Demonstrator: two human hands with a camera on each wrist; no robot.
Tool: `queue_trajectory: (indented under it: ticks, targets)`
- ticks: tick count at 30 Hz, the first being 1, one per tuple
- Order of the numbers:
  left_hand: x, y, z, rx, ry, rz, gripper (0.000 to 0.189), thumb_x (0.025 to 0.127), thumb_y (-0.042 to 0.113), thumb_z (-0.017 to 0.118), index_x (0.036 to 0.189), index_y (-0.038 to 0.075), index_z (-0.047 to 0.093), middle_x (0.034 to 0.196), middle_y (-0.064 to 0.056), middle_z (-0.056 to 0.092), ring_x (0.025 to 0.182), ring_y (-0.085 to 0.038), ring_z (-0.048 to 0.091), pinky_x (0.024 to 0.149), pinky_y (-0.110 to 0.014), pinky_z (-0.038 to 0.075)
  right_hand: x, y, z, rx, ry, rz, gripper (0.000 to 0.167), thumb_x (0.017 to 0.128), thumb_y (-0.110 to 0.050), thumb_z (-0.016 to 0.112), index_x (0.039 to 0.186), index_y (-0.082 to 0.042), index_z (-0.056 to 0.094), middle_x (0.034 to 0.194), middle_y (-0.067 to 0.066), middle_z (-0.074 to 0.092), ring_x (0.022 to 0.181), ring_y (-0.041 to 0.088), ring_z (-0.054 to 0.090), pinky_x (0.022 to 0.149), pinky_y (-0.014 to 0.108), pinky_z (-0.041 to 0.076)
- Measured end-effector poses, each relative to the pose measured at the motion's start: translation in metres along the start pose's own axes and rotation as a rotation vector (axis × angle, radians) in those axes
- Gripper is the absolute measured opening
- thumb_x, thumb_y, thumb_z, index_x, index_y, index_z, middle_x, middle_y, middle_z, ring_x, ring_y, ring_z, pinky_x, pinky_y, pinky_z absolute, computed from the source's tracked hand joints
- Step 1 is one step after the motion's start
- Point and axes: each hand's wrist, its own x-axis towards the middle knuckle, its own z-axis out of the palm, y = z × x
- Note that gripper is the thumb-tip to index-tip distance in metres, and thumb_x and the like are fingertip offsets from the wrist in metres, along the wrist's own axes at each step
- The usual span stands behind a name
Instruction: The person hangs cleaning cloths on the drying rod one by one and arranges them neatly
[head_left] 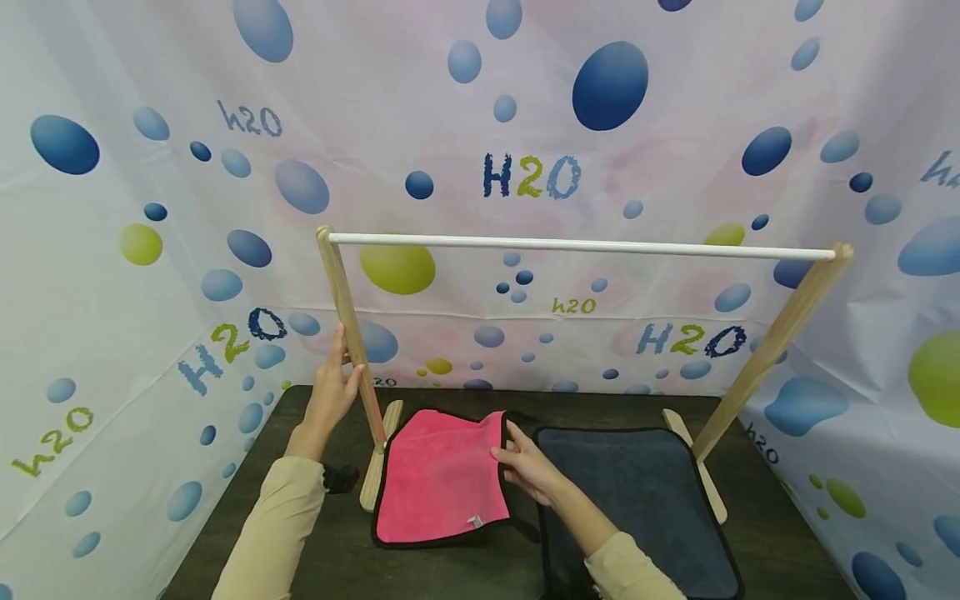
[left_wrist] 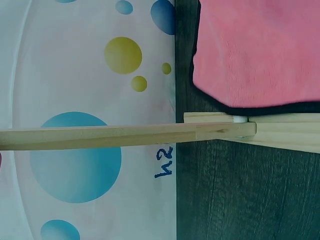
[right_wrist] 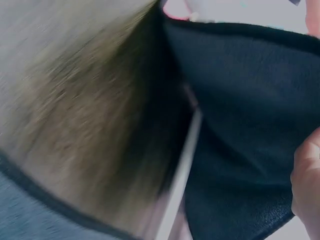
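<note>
A drying rack has two wooden posts and a white top rod [head_left: 585, 245]. My left hand [head_left: 333, 387] grips its left post [head_left: 347, 304] partway up, thumb on the near side. That post [left_wrist: 125, 136] runs across the left wrist view down to its wooden foot [left_wrist: 290, 132]. My right hand [head_left: 532, 465] pinches the right edge of a pink cloth [head_left: 442, 479] with black trim, and this edge is raised off the table. In the right wrist view, the cloth's dark underside [right_wrist: 250, 115] hangs beside a thin pale rod [right_wrist: 180, 180].
A dark grey cloth [head_left: 637, 508] with black trim lies flat at the right, under my right forearm. The right post [head_left: 772, 354] stands on its own wooden foot [head_left: 712, 492]. Behind the dark wooden table [head_left: 240, 517] hangs a bubble-print curtain [head_left: 450, 125].
</note>
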Motion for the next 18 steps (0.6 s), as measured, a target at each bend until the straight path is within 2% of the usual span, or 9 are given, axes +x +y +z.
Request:
queue_trajectory:
  ticks: [2, 3, 5, 8, 10, 13, 15, 18]
  targets:
    - [-0.001, 0.0, -0.001, 0.002, 0.004, 0.008, 0.087, 0.081, -0.012, 0.058, 0.147, 0.012, 0.007, 0.119, -0.035, 0.046, 0.093, -0.048, 0.057, 0.062, -0.049, 0.052, -0.002, -0.007, 0.006, 0.014, -0.02, -0.022, 0.082, 0.094, -0.019, 0.051, 0.144, -0.003, -0.012, 0.145, 0.032, 0.015, 0.101, 0.017, 0.053, 0.063, 0.018, 0.042]
    - [-0.001, -0.001, -0.001, 0.001, 0.006, 0.014, 0.087, 0.081, -0.013, 0.059, 0.147, 0.011, 0.007, 0.119, -0.035, 0.046, 0.093, -0.048, 0.057, 0.062, -0.049, 0.052, -0.004, -0.011, 0.01, 0.022, -0.029, -0.033, 0.082, 0.094, -0.019, 0.051, 0.144, -0.004, -0.012, 0.145, 0.03, 0.016, 0.089, 0.011, 0.053, 0.059, 0.017, 0.038]
    - [-0.001, -0.001, -0.002, 0.002, 0.006, 0.023, 0.088, 0.081, -0.013, 0.058, 0.147, 0.011, 0.006, 0.119, -0.036, 0.046, 0.093, -0.048, 0.057, 0.062, -0.05, 0.052, -0.006, -0.018, 0.015, 0.041, -0.054, -0.058, 0.082, 0.094, -0.018, 0.051, 0.145, -0.007, -0.013, 0.145, 0.028, 0.021, 0.075, 0.003, 0.05, 0.056, 0.016, 0.036]
    - [0.0, -0.002, -0.002, 0.008, 0.005, 0.036, 0.089, 0.081, -0.013, 0.059, 0.147, 0.012, 0.006, 0.119, -0.036, 0.046, 0.092, -0.048, 0.057, 0.061, -0.05, 0.052, -0.009, -0.031, 0.019, 0.047, -0.092, -0.096, 0.082, 0.094, -0.016, 0.051, 0.145, -0.009, -0.012, 0.141, 0.027, 0.029, 0.072, 0.001, 0.054, 0.058, 0.015, 0.04]
    - [0.0, -0.002, -0.002, 0.015, 0.004, 0.038, 0.089, 0.081, -0.012, 0.059, 0.147, 0.013, 0.005, 0.119, -0.036, 0.046, 0.092, -0.048, 0.057, 0.061, -0.049, 0.052, -0.011, -0.041, 0.022, 0.048, -0.115, -0.125, 0.081, 0.093, -0.014, 0.051, 0.146, -0.009, -0.011, 0.134, 0.024, 0.04, 0.073, 0.001, 0.056, 0.059, 0.015, 0.043]
    - [0.0, -0.002, -0.002, 0.018, 0.004, 0.041, 0.09, 0.08, -0.012, 0.059, 0.147, 0.014, 0.005, 0.12, -0.035, 0.046, 0.092, -0.048, 0.057, 0.061, -0.049, 0.052, -0.014, -0.055, 0.023, 0.025, -0.142, -0.168, 0.079, 0.093, -0.011, 0.051, 0.146, -0.01, -0.008, 0.118, 0.015, 0.052, 0.07, 0.001, 0.055, 0.056, 0.015, 0.041]
    - [0.001, -0.002, -0.002, 0.014, 0.006, 0.043, 0.09, 0.08, -0.012, 0.059, 0.147, 0.013, 0.005, 0.12, -0.035, 0.046, 0.092, -0.048, 0.057, 0.061, -0.049, 0.052, -0.017, -0.065, 0.024, 0.006, -0.152, -0.192, 0.077, 0.093, -0.01, 0.051, 0.146, -0.009, -0.005, 0.111, 0.008, 0.054, 0.069, 0.002, 0.055, 0.055, 0.016, 0.04]
    - [0.001, -0.002, -0.002, 0.008, 0.006, 0.049, 0.09, 0.08, -0.012, 0.059, 0.147, 0.013, 0.005, 0.12, -0.035, 0.046, 0.092, -0.048, 0.057, 0.061, -0.049, 0.052, -0.021, -0.077, 0.024, -0.012, -0.187, -0.235, 0.075, 0.093, -0.009, 0.05, 0.146, -0.008, -0.002, 0.105, 0.005, 0.055, 0.07, 0.003, 0.055, 0.056, 0.018, 0.041]
